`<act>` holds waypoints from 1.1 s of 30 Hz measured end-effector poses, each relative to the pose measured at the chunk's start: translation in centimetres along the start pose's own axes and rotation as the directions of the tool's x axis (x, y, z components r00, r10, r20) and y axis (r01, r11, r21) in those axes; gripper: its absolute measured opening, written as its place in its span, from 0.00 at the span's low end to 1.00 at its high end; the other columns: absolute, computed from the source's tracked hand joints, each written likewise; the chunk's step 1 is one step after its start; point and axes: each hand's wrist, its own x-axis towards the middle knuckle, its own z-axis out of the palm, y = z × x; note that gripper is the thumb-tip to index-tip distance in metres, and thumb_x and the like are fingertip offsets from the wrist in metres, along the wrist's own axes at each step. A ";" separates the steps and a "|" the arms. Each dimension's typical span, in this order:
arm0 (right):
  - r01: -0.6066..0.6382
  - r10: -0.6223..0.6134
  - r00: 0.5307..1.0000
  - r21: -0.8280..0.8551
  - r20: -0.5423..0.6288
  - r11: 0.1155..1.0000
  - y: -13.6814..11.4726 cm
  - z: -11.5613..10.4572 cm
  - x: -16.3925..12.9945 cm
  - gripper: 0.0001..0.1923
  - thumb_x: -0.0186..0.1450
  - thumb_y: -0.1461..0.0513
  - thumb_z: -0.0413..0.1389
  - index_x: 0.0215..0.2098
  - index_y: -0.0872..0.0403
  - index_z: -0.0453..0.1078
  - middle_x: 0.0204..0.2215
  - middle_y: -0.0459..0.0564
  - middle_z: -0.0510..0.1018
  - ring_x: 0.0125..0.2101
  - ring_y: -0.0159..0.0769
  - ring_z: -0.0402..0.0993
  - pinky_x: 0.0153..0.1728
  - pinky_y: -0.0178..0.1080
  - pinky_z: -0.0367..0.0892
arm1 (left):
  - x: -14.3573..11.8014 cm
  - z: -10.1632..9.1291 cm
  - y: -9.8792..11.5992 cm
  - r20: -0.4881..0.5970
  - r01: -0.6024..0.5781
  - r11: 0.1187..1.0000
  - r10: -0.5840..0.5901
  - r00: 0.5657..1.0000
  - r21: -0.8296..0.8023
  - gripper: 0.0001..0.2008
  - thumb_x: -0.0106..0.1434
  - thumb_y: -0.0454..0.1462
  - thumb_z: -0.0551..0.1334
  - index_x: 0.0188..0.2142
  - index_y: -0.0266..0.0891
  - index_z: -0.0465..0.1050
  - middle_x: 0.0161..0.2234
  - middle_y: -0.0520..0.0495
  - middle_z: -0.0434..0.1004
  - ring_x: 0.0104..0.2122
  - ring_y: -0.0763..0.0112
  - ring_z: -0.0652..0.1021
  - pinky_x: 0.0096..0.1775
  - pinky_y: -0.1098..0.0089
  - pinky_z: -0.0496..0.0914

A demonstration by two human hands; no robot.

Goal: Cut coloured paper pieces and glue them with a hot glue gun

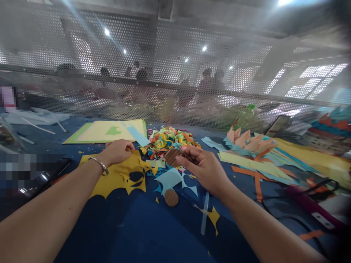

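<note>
My left hand (118, 151), a metal bangle on its wrist, rests curled on a yellow paper sheet (117, 175) with star-shaped holes cut out of it. My right hand (201, 164) holds a round brown wooden disc (172, 156) at its fingertips, along with a thin dark object I cannot make out. A second wooden disc (171, 197) lies on the blue table (131, 233) below it, beside a light-blue paper scrap (170, 179). Just beyond both hands sits a heap of colourful paper scraps (168, 140).
Yellow and green sheets (104, 131) lie at the back left. Orange and teal cut paper shapes (246, 140) and long yellow strips (260, 166) cover the right. A black cable (307, 193) runs along the right edge. A perforated metal screen (175, 73) stands behind, people beyond it.
</note>
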 end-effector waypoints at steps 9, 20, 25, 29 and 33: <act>-0.074 0.074 0.996 -0.010 0.041 0.997 -0.7 0.5 -0.1 0.15 0.63 0.52 0.54 0.26 0.53 0.67 0.19 0.42 0.64 0.16 0.26 0.56 0.18 0.34 0.51 | -1.6 -2.0 4.0 -0.414 -0.283 0.956 0.229 0.881 -0.073 0.07 0.58 0.33 0.56 0.36 0.41 0.70 0.37 0.49 0.77 0.41 0.62 0.75 0.52 0.59 0.56; -0.105 0.118 0.991 0.167 -0.070 0.980 -1.7 1.5 -0.3 0.11 0.60 0.54 0.57 0.32 0.54 0.67 0.19 0.40 0.66 0.10 0.21 0.56 0.11 0.30 0.51 | -3.0 -0.7 6.8 -0.560 -0.513 0.788 0.268 0.784 -0.341 0.17 0.58 0.33 0.62 0.46 0.40 0.62 0.38 0.46 0.75 0.42 0.61 0.76 0.50 0.56 0.61; -0.116 0.141 0.982 0.191 -0.126 0.975 -1.7 1.7 0.0 0.09 0.59 0.57 0.58 0.31 0.54 0.65 0.17 0.38 0.66 0.09 0.21 0.54 0.10 0.30 0.51 | -2.7 -0.3 7.2 -0.564 -0.547 0.681 0.233 0.792 -0.488 0.18 0.60 0.32 0.60 0.48 0.40 0.59 0.35 0.48 0.75 0.39 0.66 0.78 0.47 0.61 0.66; -0.070 0.123 0.966 0.227 -0.228 0.971 -1.6 1.3 -0.1 0.08 0.59 0.58 0.59 0.31 0.54 0.65 0.14 0.35 0.61 0.10 0.21 0.54 0.11 0.29 0.52 | -4.1 -0.7 7.4 -0.753 -0.586 0.726 0.145 0.642 -0.360 0.11 0.58 0.30 0.60 0.42 0.39 0.66 0.37 0.46 0.73 0.39 0.66 0.75 0.45 0.62 0.68; 0.009 0.112 0.928 0.322 -0.356 0.947 -1.6 0.5 -0.3 0.09 0.59 0.59 0.60 0.31 0.53 0.65 0.13 0.34 0.62 0.09 0.20 0.54 0.10 0.27 0.49 | -7.1 -1.2 8.3 -0.758 -0.778 0.577 0.383 0.528 -0.250 0.12 0.54 0.26 0.59 0.37 0.39 0.71 0.30 0.49 0.73 0.30 0.70 0.73 0.34 0.67 0.69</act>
